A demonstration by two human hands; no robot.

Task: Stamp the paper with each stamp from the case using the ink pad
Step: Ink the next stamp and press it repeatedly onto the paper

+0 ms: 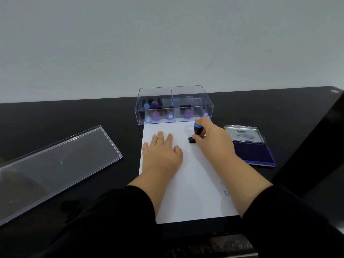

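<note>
My right hand [209, 138] pinches the stamp [195, 134], pressing it onto the paper [186, 183] near the tabletop's [74, 116] far edge; my left hand [162, 153] lies spread, steadying the sheet; next, probably a clean straight lift.

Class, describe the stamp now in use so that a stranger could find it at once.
Start at the white paper on the black table. Near its far right stands a stamp, gripped by the right hand. Unlike the stamps in the clear case, it is out, base on the sheet.
</note>
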